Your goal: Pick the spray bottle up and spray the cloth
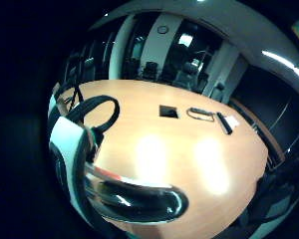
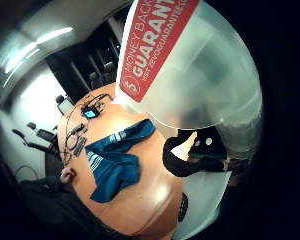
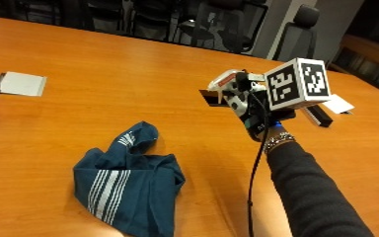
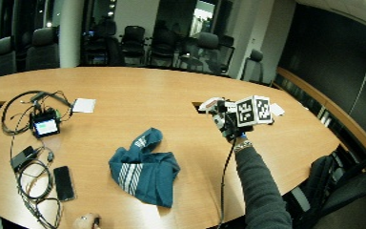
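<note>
Spray bottle (image 2: pixel 190 65), clear with a red label, is raised above the surface (image 3: pixel 110 74), right hand (image 3: pixel 252 111) grip grasping it. Blue striped cloth (image 3: pixel 127 190) lies crumpled on the surface, apart from the hand.

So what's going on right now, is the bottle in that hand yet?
Gloved right hand holds spray bottle, lifted off the table. Blue cloth lies crumpled beside it, apart. Nothing between them.

Right hand (image 3: pixel 255 111) raised above table height; fingers curled (gripping); forearm extended.
</note>
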